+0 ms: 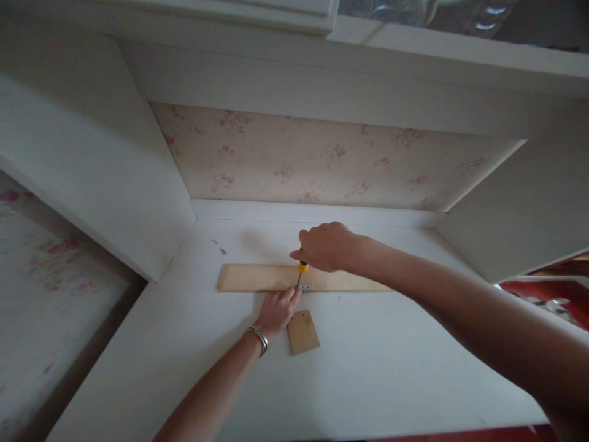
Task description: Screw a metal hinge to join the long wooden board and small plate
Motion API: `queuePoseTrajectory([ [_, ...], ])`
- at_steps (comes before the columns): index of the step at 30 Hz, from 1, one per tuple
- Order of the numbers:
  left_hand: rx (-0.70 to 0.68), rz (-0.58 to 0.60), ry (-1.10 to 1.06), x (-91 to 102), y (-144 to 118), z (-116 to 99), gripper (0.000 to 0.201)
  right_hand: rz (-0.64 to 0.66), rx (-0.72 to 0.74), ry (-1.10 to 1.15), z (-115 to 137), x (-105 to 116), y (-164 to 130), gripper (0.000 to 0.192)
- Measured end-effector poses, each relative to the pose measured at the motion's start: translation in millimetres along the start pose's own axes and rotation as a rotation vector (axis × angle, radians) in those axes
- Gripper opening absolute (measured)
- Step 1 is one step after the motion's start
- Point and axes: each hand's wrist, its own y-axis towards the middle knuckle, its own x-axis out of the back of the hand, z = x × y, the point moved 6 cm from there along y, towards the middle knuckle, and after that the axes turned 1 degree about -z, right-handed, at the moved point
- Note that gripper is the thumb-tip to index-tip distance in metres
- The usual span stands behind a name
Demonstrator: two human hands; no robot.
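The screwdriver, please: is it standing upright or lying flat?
Upright: the screwdriver stands tip-down on the long wooden strip, gripped by the right hand.

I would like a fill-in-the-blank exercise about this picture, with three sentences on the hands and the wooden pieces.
1. The right hand grips a screwdriver whose handle is black and ____.
2. The left hand wears a ____ on its wrist.
3. The small wooden piece lies on the white surface, ____ to the person than the long wooden strip.

Missing words: yellow; bracelet; nearer
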Motion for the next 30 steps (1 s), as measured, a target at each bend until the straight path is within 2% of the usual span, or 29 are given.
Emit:
queuePoseTrajectory([
  [2,0.009,-0.009,-0.010,-0.9,0,1,0.027,0.023,0.009,0.023,3,1,-1,0.059],
  [5,0.012,-0.028,-0.033,-2.5,-2,2,0.029,0.144,0.067,0.121,6,-2,-4,0.059],
  [7,0.007,-0.057,-0.070,-0.8,-3,4,0.029,0.170,0.089,0.118,6,-5,-5,0.057],
  [10,0.038,-0.141,-0.137,10.8,-6,10,0.027,0.062,0.041,0.032,1,-3,-4,0.050],
  [12,0.092,-0.194,-0.166,21.9,-7,17,0.025,0.016,0.010,-0.007,0,-3,-3,0.055],
  [16,0.125,-0.241,-0.204,37.2,-5,25,0.025,0.046,0.041,0.043,-1,-5,-7,0.058],
  [19,0.089,-0.220,-0.223,34.4,-3,24,0.035,0.121,0.106,0.101,1,-9,-13,0.054],
  [22,0.091,-0.201,-0.233,26.6,-1,24,0.030,0.040,0.107,0.015,3,-7,-15,0.049],
  [24,0.103,-0.203,-0.234,23.9,-1,25,0.027,-0.023,0.084,-0.041,5,-6,-15,0.052],
  [30,0.093,-0.209,-0.222,27.9,0,21,0.022,-0.019,0.029,-0.089,4,-7,-9,0.064],
])
